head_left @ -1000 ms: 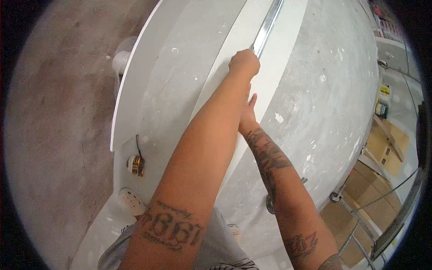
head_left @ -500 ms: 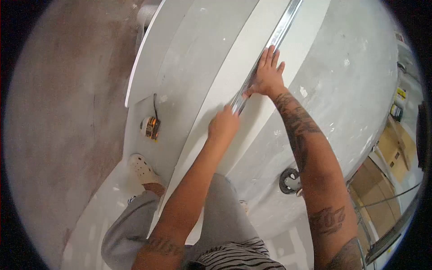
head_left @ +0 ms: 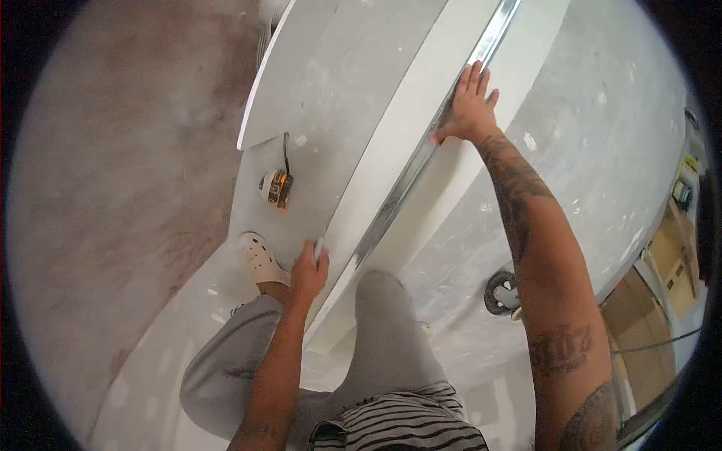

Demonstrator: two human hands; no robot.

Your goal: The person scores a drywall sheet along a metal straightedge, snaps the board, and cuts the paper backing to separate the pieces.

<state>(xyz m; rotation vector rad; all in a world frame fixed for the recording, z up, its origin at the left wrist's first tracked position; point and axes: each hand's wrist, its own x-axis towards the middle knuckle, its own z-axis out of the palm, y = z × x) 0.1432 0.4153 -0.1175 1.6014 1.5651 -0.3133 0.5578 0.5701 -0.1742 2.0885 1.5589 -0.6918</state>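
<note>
Straightedge (head_left: 421,154) pinned on drywall sheet (head_left: 391,143)
I'd press my right hand (head_left: 470,109), fingers flat together, firmly; left hand (head_left: 308,270) pinches a knife.

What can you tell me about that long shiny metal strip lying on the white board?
The metal strip is a long, thin, silvery straightedge with a bright reflective face. It lies flat on the white board, running lengthwise along it from near the person's knee to beyond the top of the picture. The right hand presses flat on it with fingers spread. The left hand is apart from it, near the board's edge, gripping a small tool too small to identify.
</note>
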